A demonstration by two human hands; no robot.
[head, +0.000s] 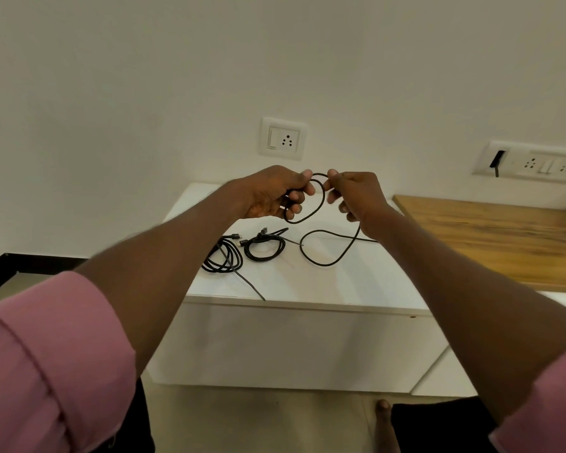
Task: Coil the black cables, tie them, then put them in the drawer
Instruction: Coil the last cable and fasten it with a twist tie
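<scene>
Above a white cabinet top (307,282), my left hand (272,194) and my right hand (356,194) both grip one black cable (321,197). A small loop of it hangs between the hands, and its loose length curves down onto the top in a wide bend (324,263). Two more black cables lie on the top to the left: a loose coil (224,256) with a tail running to the front edge, and a tight coil (264,248) beside it. The white drawer front (291,348) below the top is closed.
A wooden countertop (497,240) adjoins the cabinet on the right. A wall socket (283,138) sits behind the hands and a wider switch plate (533,163) with a black plug is at the right. My bare foot (384,420) stands on the tiled floor below.
</scene>
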